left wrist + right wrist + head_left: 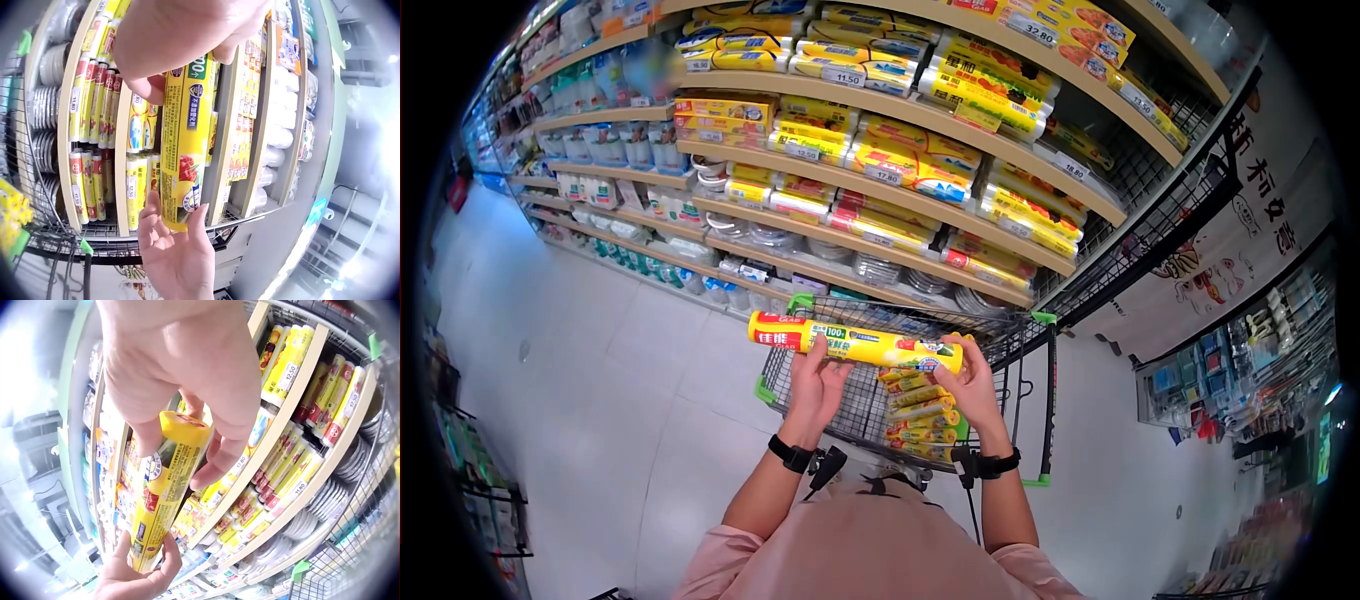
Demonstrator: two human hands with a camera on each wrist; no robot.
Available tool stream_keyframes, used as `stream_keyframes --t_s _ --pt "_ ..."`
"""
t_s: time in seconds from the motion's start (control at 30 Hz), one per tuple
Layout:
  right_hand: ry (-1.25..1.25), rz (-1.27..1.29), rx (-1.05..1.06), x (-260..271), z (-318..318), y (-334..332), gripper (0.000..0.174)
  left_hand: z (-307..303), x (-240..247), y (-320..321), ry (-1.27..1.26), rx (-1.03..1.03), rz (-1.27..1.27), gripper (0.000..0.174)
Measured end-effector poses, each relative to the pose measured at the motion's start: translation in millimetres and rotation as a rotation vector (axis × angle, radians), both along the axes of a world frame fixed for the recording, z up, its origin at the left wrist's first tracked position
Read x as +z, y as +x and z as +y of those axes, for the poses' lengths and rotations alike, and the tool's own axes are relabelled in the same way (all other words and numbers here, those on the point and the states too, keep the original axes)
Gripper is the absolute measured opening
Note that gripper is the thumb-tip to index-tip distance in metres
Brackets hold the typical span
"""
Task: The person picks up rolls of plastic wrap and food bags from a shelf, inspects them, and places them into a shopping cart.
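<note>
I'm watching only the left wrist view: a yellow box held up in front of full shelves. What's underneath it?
Observer: A wire shopping cart; the yellow box is held level above its basket.
Visitor: Anything in there?
Observer: Several similar yellow rolls, stacked along the right side.
Visitor: Is the box yellow all over?
Observer: No, its left end is red.

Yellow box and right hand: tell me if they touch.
Touching. The right wrist view shows the right hand pinching the yellow box between thumb and fingers.
</note>
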State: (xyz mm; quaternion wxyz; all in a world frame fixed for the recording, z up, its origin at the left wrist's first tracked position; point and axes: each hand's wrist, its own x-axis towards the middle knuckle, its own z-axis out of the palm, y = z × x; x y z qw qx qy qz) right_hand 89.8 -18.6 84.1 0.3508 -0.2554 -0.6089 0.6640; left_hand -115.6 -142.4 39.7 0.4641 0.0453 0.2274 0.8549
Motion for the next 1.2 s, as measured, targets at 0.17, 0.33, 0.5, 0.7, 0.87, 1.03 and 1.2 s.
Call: stream_keyframes --t_s 0.17,0.33,0.5,0.7,0.87,1.03,1.2 --pt "-0.125 0.066 0.001 -5.1 5.6 11.7 0.044 2.1 -7.1 6.7 0.031 -0.008 0.051 0.04" --pt "-0.023 0.131 -0.021 -1.3 6.9 14.6 0.051 -7.0 -1.1 8.2 -0.054 -0.153 -0.005 0.047" --pt "-0.076 0.169 -0.034 2.4 8.4 18.0 0.059 -6.2 -3.9 12.5 -0.024 -0.143 -0.012 0.042" --pt "-0.137 0.166 -0.017 -11.8 20.1 25.1 0.056 -6.8 -16.4 10.1 0.092 -0.194 -0.173 0.045" --pt "-0.152 0.087 -0.041 -3.6 10.7 28.3 0.052 -7.9 -17.1 16.6 0.11 -0.169 -0.181 0.051" --pt "-0.071 0.126 -0.095 -26.9 15.0 45.0 0.051 0.0 -30.3 10.8 -0.145 -0.087 -0.289 0.052" --pt "-0.032 -0.01 -0.129 -40.7 21.7 73.8 0.049 2.5 -83.9 -0.3 -0.35 -0.147 -0.455 0.047"
